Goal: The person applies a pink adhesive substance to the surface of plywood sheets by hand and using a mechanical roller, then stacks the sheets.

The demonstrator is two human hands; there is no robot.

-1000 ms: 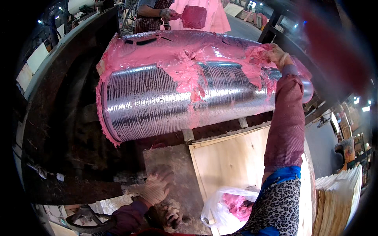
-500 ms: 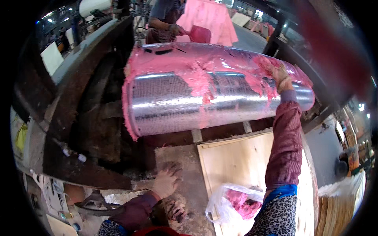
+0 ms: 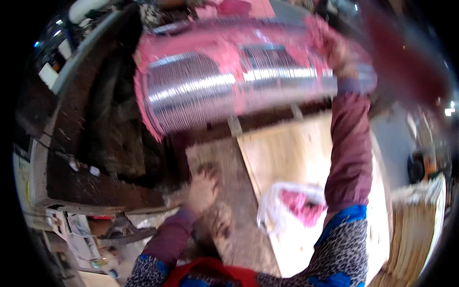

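Note:
A large ribbed metal roller (image 3: 196, 91) lies across the upper middle, coated along its top with thick pink paste (image 3: 224, 36). My right arm reaches out to the roller's right part. There my right hand (image 3: 342, 60), smeared with pink and blurred, is closed on a clump of pink paste (image 3: 319, 33) against the roller. My left hand (image 3: 203, 189) rests low on a worn brown board (image 3: 229, 167), its fingers spread and holding nothing. To the left of my right forearm, a clear plastic bag (image 3: 270, 205) with pink lumps in it sits on pale wood sheets (image 3: 287, 148).
A dark frame (image 3: 62, 148) with a deep recess borders the roller at left. Stacked thin sheets (image 3: 416, 225) stand at lower right. At the top edge, a co-worker is partly visible beyond the roller, near a pink scoop-like tool (image 3: 234, 7).
The whole view has tilted downward, so the roller sits higher and the co-worker is mostly cut off. My right hand stays at the roller's right part; my left stays on the board.

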